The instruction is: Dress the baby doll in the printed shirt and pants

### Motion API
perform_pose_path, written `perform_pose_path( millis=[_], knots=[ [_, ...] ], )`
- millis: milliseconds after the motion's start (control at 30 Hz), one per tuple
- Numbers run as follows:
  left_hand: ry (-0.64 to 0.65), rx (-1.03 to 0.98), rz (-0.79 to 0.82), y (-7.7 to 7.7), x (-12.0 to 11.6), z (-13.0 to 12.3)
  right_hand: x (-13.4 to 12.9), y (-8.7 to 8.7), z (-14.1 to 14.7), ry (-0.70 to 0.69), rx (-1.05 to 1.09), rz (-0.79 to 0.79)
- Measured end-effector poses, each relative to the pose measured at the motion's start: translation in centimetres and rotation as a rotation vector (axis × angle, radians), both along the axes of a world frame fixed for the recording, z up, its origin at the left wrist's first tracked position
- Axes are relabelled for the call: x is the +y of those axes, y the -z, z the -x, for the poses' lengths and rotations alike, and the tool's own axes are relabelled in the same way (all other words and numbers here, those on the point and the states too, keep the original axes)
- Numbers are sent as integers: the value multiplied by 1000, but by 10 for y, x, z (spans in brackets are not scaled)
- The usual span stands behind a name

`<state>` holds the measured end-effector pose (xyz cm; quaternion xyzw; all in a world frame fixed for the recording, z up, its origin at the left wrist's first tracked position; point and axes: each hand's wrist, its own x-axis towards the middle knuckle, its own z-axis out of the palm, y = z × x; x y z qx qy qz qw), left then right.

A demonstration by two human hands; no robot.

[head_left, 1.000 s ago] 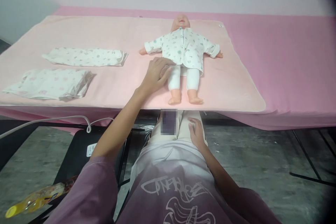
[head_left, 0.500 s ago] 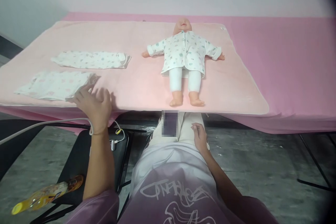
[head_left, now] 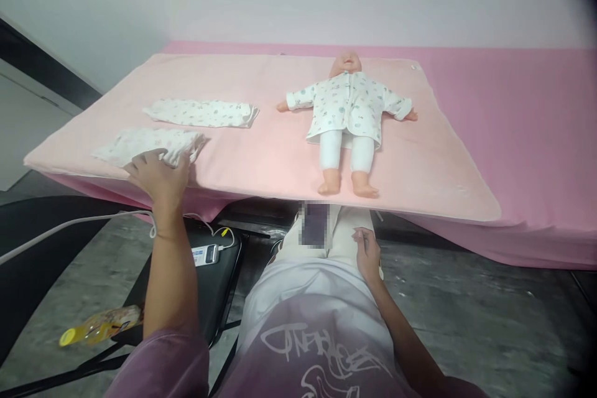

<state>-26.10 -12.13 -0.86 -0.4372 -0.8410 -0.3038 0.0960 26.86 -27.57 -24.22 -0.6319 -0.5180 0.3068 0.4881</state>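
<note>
Near the table's front edge, my left hand rests on a folded white garment with a faint print. Its fingers bend into the cloth, which is bunched by the thumb; the fingertips are partly hidden. My right hand lies on my thigh, fingers loosely curled together, holding nothing. Behind the first garment lies a second folded white garment with a small dotted print. To the right, a baby doll lies on its back, arms spread, in a buttoned printed jacket and white leg coverings, its feet bare.
A light pink mat covers much of the table, over a darker pink cloth. Below left, a black chair holds a white device with a cable. A yellow-capped bottle lies there too.
My left hand has come down from above the front garment onto it, and the cloth has bunched. My view has shifted left. My right hand stays on my thigh.
</note>
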Motion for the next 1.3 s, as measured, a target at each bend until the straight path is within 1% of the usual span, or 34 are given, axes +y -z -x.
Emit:
perform_pose_path(
  millis=[67, 167, 233, 300, 367, 467, 500, 533, 567, 600, 667, 733, 867, 1000, 1100, 1167, 1233, 1267, 1300],
  knots=[
    [-6, 4, 27, -1, 1, 0, 1, 0, 0, 1, -2, 2],
    [-28, 21, 31, -3, 7, -7, 2, -1, 0, 2, 0, 0],
    [-13, 19, -8, -6, 17, -13, 3, -1, 0, 0, 3, 2],
    [50, 13, -47, -10, 33, -18, 4, -1, 0, -7, 0, 9],
    [200, 5, -28, -16, 54, -24, 4, 0, 0, -11, -6, 15],
    [548, 1, 65, -22, 90, -38, 5, 1, 0, -7, -10, 16],
    [642, 5, 100, -23, 102, -44, 5, 1, 0, -4, -10, 15],
    [700, 10, 133, -23, 112, -52, 4, 1, 0, -3, -9, 16],
    [722, 18, 167, -22, 122, -60, 4, 1, 0, -1, -8, 17],
    [714, 25, 199, -19, 130, -68, 4, 0, 0, 0, -7, 18],
    [654, 27, 224, -14, 143, -83, 4, 0, 0, 2, -5, 23],
    [590, 30, 197, -8, 151, -94, 4, 0, -1, 5, -3, 29],
    [508, 58, 173, -6, 156, -100, 4, -1, -2, 2, 5, 29],
    [509, 47, 196, -10, 158, -95, 5, -2, -1, 1, 7, 28],
    [511, -7, 178, -17, 165, -89, 4, -3, -1, 0, 3, 24],
    [518, -25, 101, -27, 164, -88, 4, -3, 0, 4, -2, 25],
    [551, 5, -57, -42, 148, -94, 4, -3, 0, 11, -3, 23],
    [581, 36, -152, -50, 133, -100, 4, -3, 0, 14, -1, 19],
    [614, 75, -243, -57, 112, -109, 4, -3, 1, 17, 2, 14]
  ],
)
